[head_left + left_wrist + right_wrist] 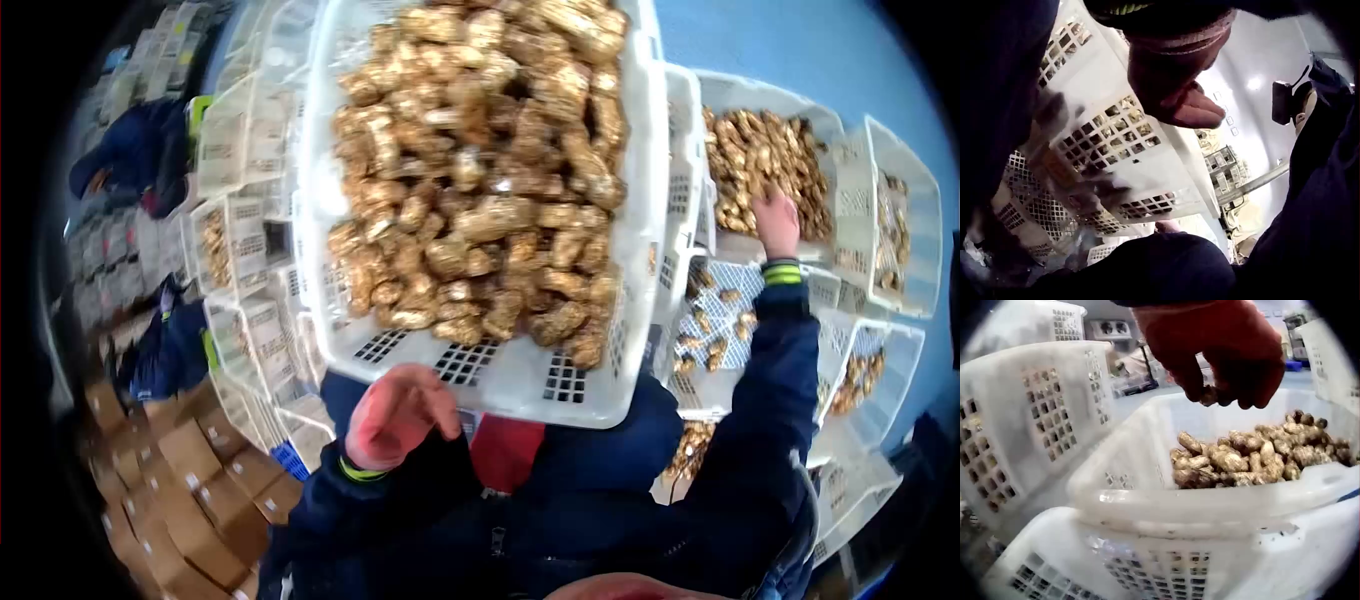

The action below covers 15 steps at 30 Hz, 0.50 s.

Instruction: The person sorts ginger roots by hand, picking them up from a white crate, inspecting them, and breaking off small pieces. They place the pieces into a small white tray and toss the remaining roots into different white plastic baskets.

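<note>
A white crate point(590, 405) full of knobbly golden-brown pieces point(495, 215) fills the middle of the head view. Just below its near edge is my left hand point(400, 415), fingers loosely curled with nothing in them; the left wrist view shows this hand point(1179, 94) beside the crate's slotted wall point(1100, 81). My right hand point(777, 222) reaches over another crate at the right, above similar pieces point(750, 150). In the right wrist view, my right hand point(1222, 356) pinches a small brown piece point(1209, 395) over the heap point(1241, 456) in that crate point(1197, 500).
More white crates stand at the right, one with a few scattered pieces point(717, 352). Stacked crates point(230, 150) line the left, beyond which two people in dark clothes point(135, 150) bend down. Cardboard boxes point(190, 500) cover the lower left.
</note>
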Tool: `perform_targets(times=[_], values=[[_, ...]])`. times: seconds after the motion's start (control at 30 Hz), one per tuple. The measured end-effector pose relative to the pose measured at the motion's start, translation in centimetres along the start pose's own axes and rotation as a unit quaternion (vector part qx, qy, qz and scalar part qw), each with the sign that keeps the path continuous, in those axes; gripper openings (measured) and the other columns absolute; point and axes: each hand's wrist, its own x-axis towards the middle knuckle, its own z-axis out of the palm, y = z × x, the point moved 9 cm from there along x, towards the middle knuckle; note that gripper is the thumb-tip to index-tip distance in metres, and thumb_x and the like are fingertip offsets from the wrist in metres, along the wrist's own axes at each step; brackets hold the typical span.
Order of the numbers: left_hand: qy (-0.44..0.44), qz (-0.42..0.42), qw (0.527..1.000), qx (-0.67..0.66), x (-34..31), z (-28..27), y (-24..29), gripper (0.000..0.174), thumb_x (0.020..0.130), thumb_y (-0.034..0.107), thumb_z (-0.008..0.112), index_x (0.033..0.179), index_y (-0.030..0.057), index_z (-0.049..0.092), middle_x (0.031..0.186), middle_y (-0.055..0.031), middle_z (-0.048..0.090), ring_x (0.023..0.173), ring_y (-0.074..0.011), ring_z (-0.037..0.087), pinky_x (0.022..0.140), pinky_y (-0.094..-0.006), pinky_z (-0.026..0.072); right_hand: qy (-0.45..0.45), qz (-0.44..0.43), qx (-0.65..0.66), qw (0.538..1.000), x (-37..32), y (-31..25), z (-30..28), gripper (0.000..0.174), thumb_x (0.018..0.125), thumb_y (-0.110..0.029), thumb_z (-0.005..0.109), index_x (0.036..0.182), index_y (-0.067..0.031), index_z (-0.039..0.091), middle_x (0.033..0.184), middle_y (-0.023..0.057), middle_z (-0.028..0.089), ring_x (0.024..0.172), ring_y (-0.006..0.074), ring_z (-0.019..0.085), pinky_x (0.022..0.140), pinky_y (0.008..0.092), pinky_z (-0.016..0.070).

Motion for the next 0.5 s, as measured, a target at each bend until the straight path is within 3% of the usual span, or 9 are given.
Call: perform_targets(times=[0.03,0.1,0.13,0.17,0.23,0.3,0.33,0.37,0.5], values=[[-0.018,0.031,0.999,0.023,0.0,0.8,0.4,0.052,0.082,0.042,0.053,0.108,-0.0026,0.045,0.096,-0.0184,0.054,0.083,-0.0279,0.054,0.076,-0.0362,0.0417,0.109,-0.139,-0.039,0.984,-3.4,-0.9,-1.9,0.031,0.077,-0.028,0.052,0.094,-0.0019,0.054,0.089,0.0206,0.057,0.086,0.0339,0.054,0.075,0.0416,0.0429],[0.08,0.0,0.994,-0.072,-0.7,0.3,-0.1,0.042,0.089,0.034,0.046,0.112,-0.0009,0.044,0.091,-0.0142,0.054,0.083,-0.023,0.053,0.075,-0.0329,0.0405,-0.019,-0.03,0.003,0.999,-8.2,1.0,-3.5,0.032,0.079,-0.028,0.052,0.093,-0.0004,0.054,0.093,0.0183,0.057,0.088,0.0326,0.054,0.075,0.0411,0.0426],[0.109,-0.01,0.984,-0.141,-1.4,-0.3,-0.5,0.036,0.091,0.03,0.042,0.11,-0.0007,0.044,0.09,-0.0122,0.053,0.08,-0.0198,0.051,0.074,-0.0311,0.0401,-0.104,0.043,-0.046,0.993,-11.0,2.5,-3.2,0.033,0.078,-0.029,0.053,0.094,-0.0012,0.054,0.098,0.0191,0.057,0.092,0.0332,0.054,0.078,0.041,0.0427],[0.06,-0.009,0.981,-0.184,-1.9,0.9,0.0,0.034,0.091,0.029,0.043,0.107,-0.0001,0.045,0.092,-0.0103,0.052,0.079,-0.0178,0.049,0.076,-0.0312,0.0407,-0.078,0.001,-0.069,0.995,-13.0,5.9,-1.7,0.037,0.076,-0.032,0.054,0.097,-0.0019,0.054,0.099,0.0192,0.058,0.095,0.0337,0.054,0.082,0.0407,0.0426],[0.013,-0.007,0.984,-0.176,-3.7,1.2,-0.6,0.034,0.093,0.031,0.038,0.109,0.0022,0.047,0.096,-0.0099,0.053,0.083,-0.0193,0.049,0.075,-0.0321,0.0399,-0.132,0.055,-0.098,0.985,-18.0,10.3,-0.7,0.044,0.075,-0.036,0.057,0.104,-0.0025,0.052,0.1,0.0191,0.058,0.097,0.0335,0.054,0.085,0.0406,0.0417],[0.016,0.01,0.987,-0.161,-5.9,3.1,-0.1,0.032,0.091,0.029,0.045,0.105,0.0006,0.045,0.092,-0.0086,0.051,0.078,-0.0159,0.046,0.072,-0.0304,0.0408,-0.104,0.07,-0.06,0.99,-21.7,12.2,-2.7,0.052,0.075,-0.042,0.057,0.11,-0.004,0.05,0.102,0.019,0.058,0.098,0.033,0.054,0.085,0.0413,0.0412],[0.005,0.015,0.99,-0.139,-7.0,4.0,0.1,0.032,0.091,0.029,0.045,0.105,0.0005,0.046,0.093,-0.0089,0.051,0.079,-0.0166,0.048,0.072,-0.0299,0.0418,-0.122,0.076,-0.025,0.989,-22.5,12.1,-4.3,0.056,0.075,-0.044,0.059,0.114,-0.0063,0.049,0.105,0.0187,0.057,0.1,0.032,0.053,0.086,0.0405,0.0407],[-0.111,0.026,0.974,-0.195,-7.6,4.9,-0.2,0.034,0.091,0.029,0.044,0.108,0.0001,0.045,0.098,-0.0106,0.053,0.081,-0.0183,0.051,0.074,-0.0308,0.0437,-0.104,0.101,-0.008,0.989,-23.8,10.6,-7.0,0.046,0.078,-0.039,0.057,0.111,-0.007,0.052,0.103,0.0179,0.058,0.098,0.0317,0.054,0.084,0.0371,0.0417],[-0.141,0.037,0.988,-0.055,-11.7,6.2,-0.3,0.033,0.092,0.029,0.038,0.109,0.0012,0.045,0.104,-0.0121,0.053,0.089,-0.0235,0.053,0.08,-0.0347,0.0431,-0.043,-0.05,0.295,0.953,-26.1,4.3,-14.5,0.034,0.086,-0.027,0.052,0.109,-0.002,0.054,0.102,0.0138,0.06,0.096,0.0233,0.056,0.085,0.0304,0.0408]])
